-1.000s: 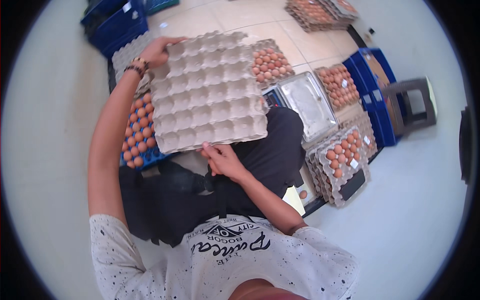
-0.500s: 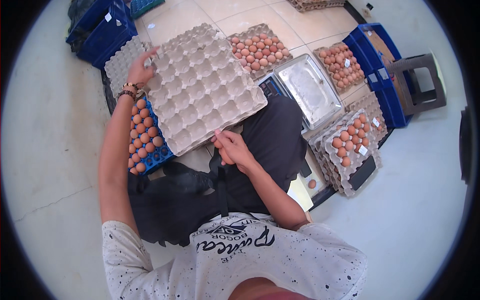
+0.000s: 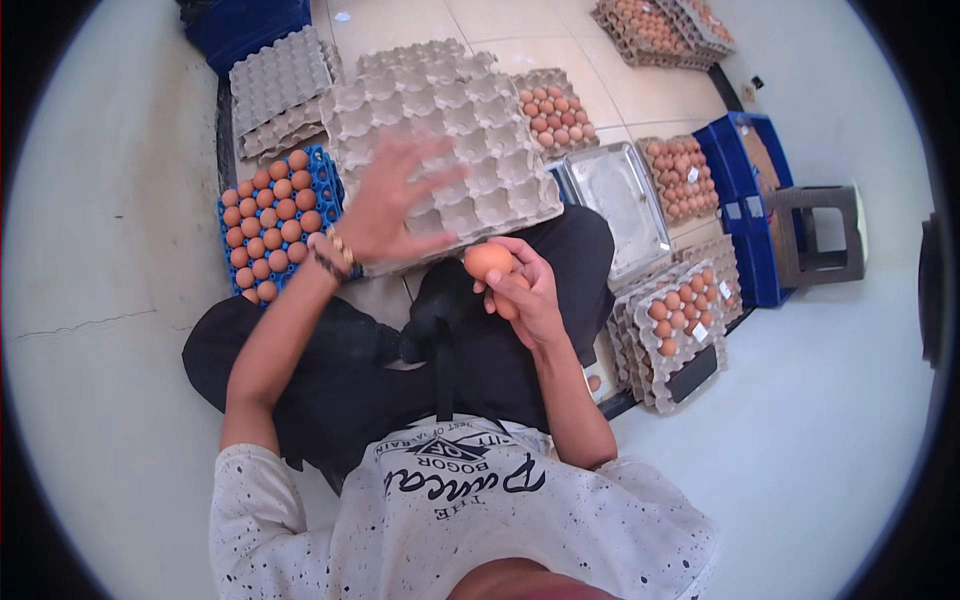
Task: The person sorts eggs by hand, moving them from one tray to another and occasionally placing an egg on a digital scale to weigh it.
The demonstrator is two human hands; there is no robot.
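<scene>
My right hand (image 3: 530,300) holds two brown eggs, one egg (image 3: 487,261) up at the fingertips and another egg (image 3: 508,296) against the palm. Over the near left part of a large grey empty egg tray (image 3: 480,130), my left hand (image 3: 392,195) hovers with fingers spread, somewhat smeared by motion. It holds nothing, and beads circle its wrist. The egg tray lies in front of my knees on other trays. To its left stands a blue plastic tray (image 3: 325,185) filled with brown eggs (image 3: 262,217).
A scale with a steel pan (image 3: 617,210) stands right of the tray. Beyond it are egg-filled trays (image 3: 678,180), a blue crate (image 3: 740,180) and a grey stool (image 3: 825,235). Stacked trays with eggs (image 3: 680,320) stand near my right knee. More grey trays (image 3: 280,85) lie at the far left.
My left hand has come off the tray's far left edge and moved nearer and right. My right hand has left the tray's near edge and turned, showing the eggs. The view has shifted.
</scene>
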